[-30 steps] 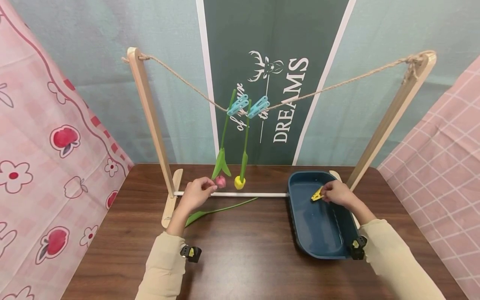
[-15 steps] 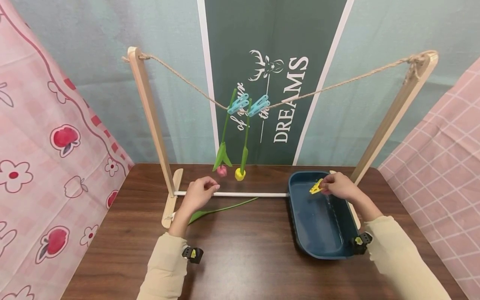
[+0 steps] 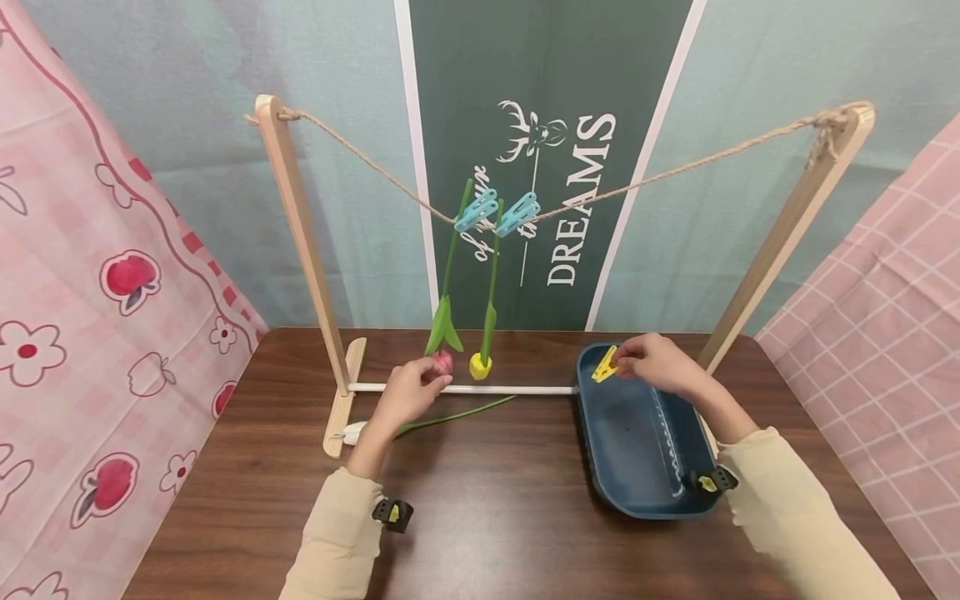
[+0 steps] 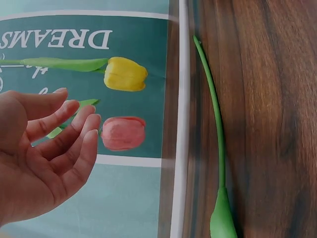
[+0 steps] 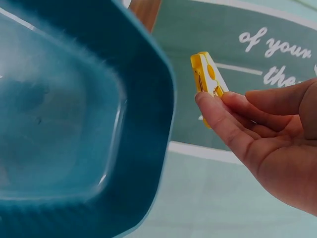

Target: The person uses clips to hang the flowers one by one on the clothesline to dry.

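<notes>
My right hand (image 3: 656,364) pinches a yellow clothespin (image 3: 604,364) over the far part of the blue basin (image 3: 630,497). In the right wrist view the clothespin (image 5: 208,74) sticks up from between the fingertips. My left hand (image 3: 408,393) has its fingers loosely bent, with nothing in them, next to the pink tulip (image 3: 444,361). A yellow tulip (image 3: 481,366) hangs head down beside the pink one. Two blue clothespins (image 3: 477,210) hold their stems on the rope (image 3: 367,158). Below my left hand lies a white tulip (image 3: 354,432) on the table, its stem (image 4: 216,109) partly hidden.
Two wooden posts (image 3: 300,242) carry the sagging rope. A white rod (image 3: 517,389) runs low between them, reaching the basin's left side. The brown wooden table (image 3: 510,517) extends toward me. Printed cloths (image 3: 105,333) stand at the sides and back.
My right hand has moved left with the yellow clothespin, raising it a little. My left hand has shifted right toward the pink tulip, uncovering the white tulip's head. The hanging tulips have swayed slightly.
</notes>
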Demonstrator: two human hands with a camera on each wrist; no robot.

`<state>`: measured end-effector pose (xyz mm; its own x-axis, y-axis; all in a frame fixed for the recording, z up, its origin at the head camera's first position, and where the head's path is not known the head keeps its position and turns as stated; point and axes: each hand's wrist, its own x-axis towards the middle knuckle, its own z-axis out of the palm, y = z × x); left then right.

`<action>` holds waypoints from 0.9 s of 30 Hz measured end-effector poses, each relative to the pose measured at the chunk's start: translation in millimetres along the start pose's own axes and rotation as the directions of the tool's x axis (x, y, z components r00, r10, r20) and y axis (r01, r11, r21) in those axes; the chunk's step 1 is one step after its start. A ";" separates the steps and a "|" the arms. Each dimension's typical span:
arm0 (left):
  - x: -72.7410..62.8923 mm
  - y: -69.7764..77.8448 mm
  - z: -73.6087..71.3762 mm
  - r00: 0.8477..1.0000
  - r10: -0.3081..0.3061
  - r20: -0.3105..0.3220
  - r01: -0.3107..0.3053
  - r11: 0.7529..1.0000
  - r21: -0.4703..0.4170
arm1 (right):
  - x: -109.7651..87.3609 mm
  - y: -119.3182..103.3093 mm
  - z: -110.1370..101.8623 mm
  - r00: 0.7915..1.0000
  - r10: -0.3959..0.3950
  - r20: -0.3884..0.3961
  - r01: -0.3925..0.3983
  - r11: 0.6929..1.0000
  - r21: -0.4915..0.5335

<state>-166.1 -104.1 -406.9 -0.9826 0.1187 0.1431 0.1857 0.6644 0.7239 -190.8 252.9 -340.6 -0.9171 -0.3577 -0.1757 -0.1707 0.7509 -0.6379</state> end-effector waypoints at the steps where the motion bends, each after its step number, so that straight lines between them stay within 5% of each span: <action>1: 0.0 0.6 1.1 1.000 0.005 -0.001 -0.005 1.000 0.001 | 0.0 -3.6 1.1 1.000 -0.002 -0.006 0.002 1.000 -0.014; 17: -0.7 22.1 16.1 0.995 0.065 0.071 -0.063 0.997 -0.040 | 8.5 -40.3 32.3 0.992 -0.124 0.026 0.123 0.992 0.032; 27: -2.8 44.5 27.0 0.975 0.151 0.163 -0.151 0.988 -0.009 | 10.6 -58.4 49.0 0.990 -0.137 0.042 0.133 0.987 0.090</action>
<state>-155.3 -54.9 -393.3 -0.9316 0.3359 0.1387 0.3321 0.6322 0.7000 -172.9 178.0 -342.0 -0.8692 -0.4802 -0.1176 -0.2581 0.6437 -0.7205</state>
